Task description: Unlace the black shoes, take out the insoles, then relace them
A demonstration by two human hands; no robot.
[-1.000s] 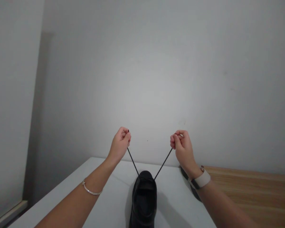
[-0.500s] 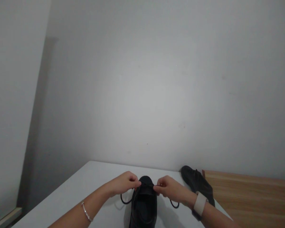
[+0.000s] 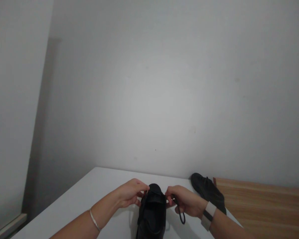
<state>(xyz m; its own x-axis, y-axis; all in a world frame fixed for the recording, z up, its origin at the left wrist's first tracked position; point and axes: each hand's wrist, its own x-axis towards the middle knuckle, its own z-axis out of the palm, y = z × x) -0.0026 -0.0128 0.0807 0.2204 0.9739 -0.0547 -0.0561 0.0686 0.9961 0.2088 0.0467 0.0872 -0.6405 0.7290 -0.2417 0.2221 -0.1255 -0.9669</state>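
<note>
A black lace-up shoe (image 3: 153, 212) stands on the white tabletop in front of me, its toe pointing away and its opening towards me. My left hand (image 3: 131, 193) is closed at the shoe's left edge near the lacing, fingertips against the upper; any lace between them is hidden. On the opposite side, my right hand (image 3: 180, 199) has its fingers bent close to the shoe's right edge. A black shoelace (image 3: 181, 214) runs through that hand and hangs below it in a loop.
Another black shoe (image 3: 208, 189) lies farther back on the right, by a wood-grain board (image 3: 261, 205). Behind the white table (image 3: 107, 179) rises a plain grey-white wall (image 3: 154, 99). A pale ledge (image 3: 11, 227) shows at the lower left.
Both hands have shifted from pinching the lacing over the shoe's front to its two sides. The left lace loop has dropped from sight; the right one now hangs beneath my right hand.
</note>
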